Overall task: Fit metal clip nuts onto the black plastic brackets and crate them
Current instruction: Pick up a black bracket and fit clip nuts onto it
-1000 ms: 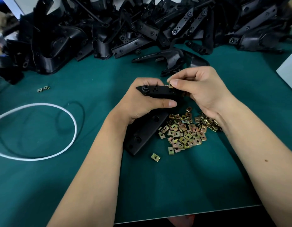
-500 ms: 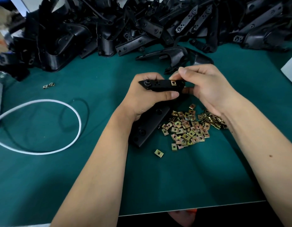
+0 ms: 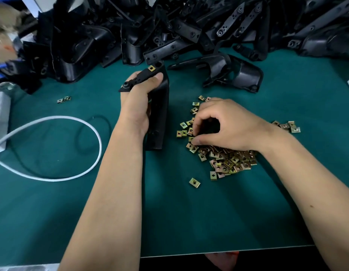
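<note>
My left hand (image 3: 136, 106) grips the black bracket (image 3: 160, 114) around its upper part, fingers curled round it, with the long leg pointing down toward me and its lower end at or near the green mat (image 3: 189, 222). I can see 1 clip nut (image 3: 151, 68) already seated on the bracket's top arm, just above my thumb.

My right hand (image 3: 228, 126) is down on the pile of clip nuts (image 3: 228, 161), just right of the bracket and apart from it. Thumb and forefinger curl toward each other over the left edge of the pile; from this angle I cannot tell whether they have pinched a nut or only touch the heap.

1 stray clip nut (image 3: 194, 182) lies alone on the mat just in front of the pile, and 2 more nuts (image 3: 63, 99) sit together far to the left. A white cable (image 3: 87, 126) loops across the mat at left, beside a thinner black cord (image 3: 107, 124). Along the far side of the mat is a big heap of black brackets (image 3: 189, 26), with 1 curved bracket (image 3: 228, 73) lying just in front of it.
</note>
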{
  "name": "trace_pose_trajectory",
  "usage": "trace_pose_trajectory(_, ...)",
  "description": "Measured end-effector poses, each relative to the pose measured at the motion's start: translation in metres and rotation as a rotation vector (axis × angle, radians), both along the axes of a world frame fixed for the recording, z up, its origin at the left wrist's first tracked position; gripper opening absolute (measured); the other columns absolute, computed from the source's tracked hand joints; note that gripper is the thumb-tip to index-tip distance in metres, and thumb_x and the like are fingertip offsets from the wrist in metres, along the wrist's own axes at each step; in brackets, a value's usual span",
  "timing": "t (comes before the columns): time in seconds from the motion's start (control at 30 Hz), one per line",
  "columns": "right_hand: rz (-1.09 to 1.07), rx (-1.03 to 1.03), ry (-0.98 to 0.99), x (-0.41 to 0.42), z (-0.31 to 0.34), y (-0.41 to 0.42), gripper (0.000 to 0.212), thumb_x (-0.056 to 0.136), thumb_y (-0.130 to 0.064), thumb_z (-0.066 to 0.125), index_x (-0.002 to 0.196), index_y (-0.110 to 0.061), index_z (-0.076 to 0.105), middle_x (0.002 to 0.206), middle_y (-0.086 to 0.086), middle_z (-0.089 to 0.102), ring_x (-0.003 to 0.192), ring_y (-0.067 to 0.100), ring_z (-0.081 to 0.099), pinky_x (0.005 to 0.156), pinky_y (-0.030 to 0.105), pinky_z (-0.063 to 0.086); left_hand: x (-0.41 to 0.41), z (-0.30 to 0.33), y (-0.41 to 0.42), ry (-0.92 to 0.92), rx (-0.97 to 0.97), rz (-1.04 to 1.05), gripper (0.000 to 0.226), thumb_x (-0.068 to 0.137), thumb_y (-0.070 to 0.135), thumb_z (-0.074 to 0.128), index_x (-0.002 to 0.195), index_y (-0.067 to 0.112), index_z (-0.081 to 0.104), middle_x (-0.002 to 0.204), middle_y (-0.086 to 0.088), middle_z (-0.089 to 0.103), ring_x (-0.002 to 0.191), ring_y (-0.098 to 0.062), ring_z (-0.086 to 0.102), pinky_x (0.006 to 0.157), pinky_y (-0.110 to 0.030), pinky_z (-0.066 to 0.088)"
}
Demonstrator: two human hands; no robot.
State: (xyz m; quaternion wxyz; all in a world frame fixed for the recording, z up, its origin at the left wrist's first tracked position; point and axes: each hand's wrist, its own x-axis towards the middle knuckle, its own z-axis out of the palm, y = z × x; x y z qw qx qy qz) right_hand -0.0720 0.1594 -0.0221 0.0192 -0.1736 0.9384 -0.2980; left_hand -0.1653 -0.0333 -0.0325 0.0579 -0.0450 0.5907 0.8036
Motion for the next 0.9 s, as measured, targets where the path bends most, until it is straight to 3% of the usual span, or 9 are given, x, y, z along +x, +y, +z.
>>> trace_pose_trajectory(0.27,0.099,0.045,-0.05,0.003,0.001,-0.006,0.006,0.088,-0.027,0.08,0.087,-0.028,0.074,0.092,-0.014,0.066,0.098,0.004,0.059,0.095,0.03,0.042,0.004,0.0,0.003,0.052,-0.071,-0.053,0.017,0.084,0.011,0.077,0.085,0.022,0.064,0.082,-0.008,0.064,0.074,-0.024,0.061,0.062,-0.033,0.053)
trace_pose_trajectory(0.4,0.045,-0.146,-0.028,0.0,0.003,0.003,0.004,0.092,-0.018,0.076,0.091,-0.02,0.072,0.088,-0.012,0.073,0.089,0.002,0.066,0.081,0.013,0.046,0.005,-0.002,0.002,0.167,-0.125,-0.181,0.022,0.08,0.006,0.082,0.081,0.018,0.064,0.072,-0.003,0.067,0.065,-0.02,0.065,0.061,-0.031,0.055)
trace_pose_trajectory(0.5,-0.088,-0.54,0.072,-0.004,0.005,0.013,0.005,0.096,-0.004,0.067,0.096,-0.009,0.068,0.086,-0.001,0.075,0.081,0.009,0.069,0.075,0.023,0.053,0.008,-0.003,0.005,0.258,-0.24,-0.394,0.028,0.073,0.007,0.088,0.084,0.014,0.063,0.07,0.003,0.064,0.063,-0.012,0.06,0.058,-0.023,0.05)
trace_pose_trajectory(0.6,-0.287,-0.827,0.165,-0.006,0.007,0.022,0.015,0.095,-0.001,0.063,0.096,-0.013,0.071,0.084,0.0,0.073,0.081,0.014,0.067,0.074,0.032,0.053,0.013,-0.001,0.011,0.277,-0.325,-0.606,0.032,0.067,0.009,0.091,0.084,0.016,0.065,0.071,0.005,0.062,0.062,-0.009,0.054,0.054,-0.019,0.042)
trace_pose_trajectory(0.73,-0.32,-0.839,0.066,-0.005,0.008,0.023,0.018,0.094,-0.001,0.067,0.095,-0.015,0.078,0.08,-0.005,0.074,0.078,0.011,0.064,0.076,0.028,0.053,0.023,0.002,0.016,0.281,-0.328,-0.89,0.031,0.068,0.001,0.085,0.093,0.009,0.069,0.082,0.001,0.07,0.076,-0.01,0.064,0.072,-0.019,0.053)
trace_pose_trajectory(0.9,-0.295,-0.796,-0.047,-0.001,0.009,0.015,0.012,0.09,-0.002,0.074,0.091,-0.013,0.079,0.079,0.006,0.076,0.074,0.014,0.069,0.077,0.03,0.058,0.03,0.003,0.024,0.267,-0.321,-0.952,0.033,0.069,0.0,0.085,0.091,0.023,0.078,0.088,0.002,0.076,0.085,-0.011,0.071,0.079,-0.023,0.056)
